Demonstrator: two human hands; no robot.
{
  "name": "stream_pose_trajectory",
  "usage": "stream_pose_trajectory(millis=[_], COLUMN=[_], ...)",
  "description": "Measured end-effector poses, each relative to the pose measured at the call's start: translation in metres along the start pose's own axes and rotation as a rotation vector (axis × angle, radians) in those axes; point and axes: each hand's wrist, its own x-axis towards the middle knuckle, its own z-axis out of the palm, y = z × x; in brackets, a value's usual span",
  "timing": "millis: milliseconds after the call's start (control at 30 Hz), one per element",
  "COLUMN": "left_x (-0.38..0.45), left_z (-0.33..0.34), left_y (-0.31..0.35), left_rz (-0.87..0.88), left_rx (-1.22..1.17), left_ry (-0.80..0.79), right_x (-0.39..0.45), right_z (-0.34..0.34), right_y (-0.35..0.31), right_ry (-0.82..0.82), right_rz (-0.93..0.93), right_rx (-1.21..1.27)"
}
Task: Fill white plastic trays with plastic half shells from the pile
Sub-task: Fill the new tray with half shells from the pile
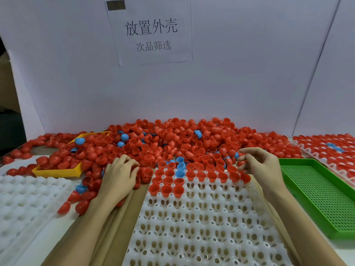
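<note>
A big pile of red half shells [172, 139], with a few blue ones mixed in, lies along the back of the table. In front of me is a white plastic tray [201, 217]. Its far rows hold red shells [167, 189] standing open side up and a few blue shells [180, 172]; the nearer pockets are bare. My left hand [119, 177] lies palm down on the pile's near edge, left of the tray, with its fingertips curled over red shells. My right hand [259, 164] hovers over the tray's far right corner, fingers loosely spread and holding nothing.
A stack of white trays [28, 198] sits at the near left. A yellow tray [57, 172] is half buried in shells behind it. A green perforated tray [317, 189] lies to the right, with a filled white tray [307, 148] beyond. A white board with a paper sign [151, 33] closes off the back.
</note>
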Motion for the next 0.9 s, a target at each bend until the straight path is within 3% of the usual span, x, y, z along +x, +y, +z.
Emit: stream_pose_trajectory(millis=[167, 633, 900], left_x=[-0.001, -0.002, -0.001], left_z=[0.0, -0.015, -0.018], left_y=[-0.004, 0.009, 0.01], left_rz=[-0.051, -0.02, -0.024], left_rx=[0.121, -0.067, -0.136], left_ry=[-0.152, 0.08, 0.115], right_x=[0.0, -0.002, -0.002], right_z=[0.002, 0.001, 0.001], right_y=[0.0, -0.005, -0.004], right_ry=[-0.004, -0.004, -0.005], right_rz=[-0.008, -0.009, -0.014], right_rx=[-0.01, -0.005, -0.003])
